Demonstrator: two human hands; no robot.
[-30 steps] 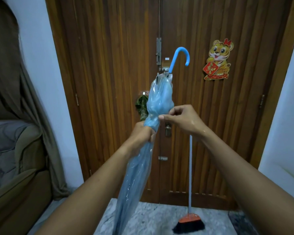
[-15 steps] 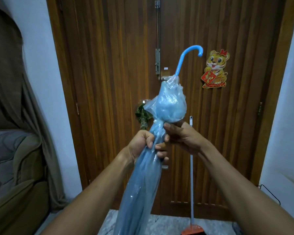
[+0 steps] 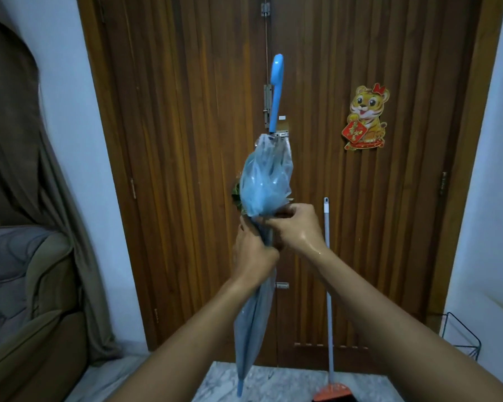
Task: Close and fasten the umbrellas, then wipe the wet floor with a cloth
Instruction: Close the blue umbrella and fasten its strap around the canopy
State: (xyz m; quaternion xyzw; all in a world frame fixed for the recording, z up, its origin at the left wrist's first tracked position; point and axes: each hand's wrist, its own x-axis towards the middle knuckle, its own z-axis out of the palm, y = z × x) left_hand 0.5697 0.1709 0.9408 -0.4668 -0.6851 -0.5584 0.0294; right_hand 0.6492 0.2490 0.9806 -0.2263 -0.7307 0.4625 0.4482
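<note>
You're holding the blue umbrella (image 3: 263,184) upright in front of the wooden door (image 3: 186,169), handle (image 3: 275,91) pointing up and tip hanging just above the floor (image 3: 276,380). Your left hand (image 3: 253,250) is gripping the folded canopy at its gathered waist, fingers curled round it. Your right hand (image 3: 298,230) is pinching the fabric just beside it, and the two hands are touching. Can't tell if a strap is in the pinch. A broom (image 3: 328,285) is leaning on the door at right, with a tiger sticker (image 3: 366,117) above it and a sofa (image 3: 26,285) at left.
</note>
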